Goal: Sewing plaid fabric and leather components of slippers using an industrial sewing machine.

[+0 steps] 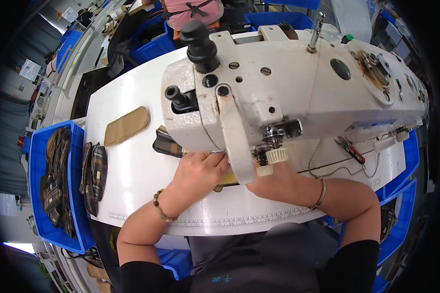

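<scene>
The white sewing machine (288, 83) spans the table, its head hiding the needle area. Under the head lies a dark plaid fabric piece (168, 144), and a strip of yellow-olive fabric (228, 178) shows between my hands. I cannot tell whether both belong to one pouch. My left hand (200, 171), a bead bracelet at its wrist, is closed with curled fingers on the fabric, its fingertips partly out of sight. Low on the other side rests my right hand (276, 184), with a metal bangle on that wrist. Its fingers are hidden behind the machine's lever (237, 136).
A tan fabric piece (127, 126) lies on the white table (146, 185). Plaid pouches (94, 176) sit at its left edge, beside a blue bin (36, 195) of more. Red-handled snips (352, 150) and a grey cord (335, 174) lie right. A person in pink (193, 12) is beyond.
</scene>
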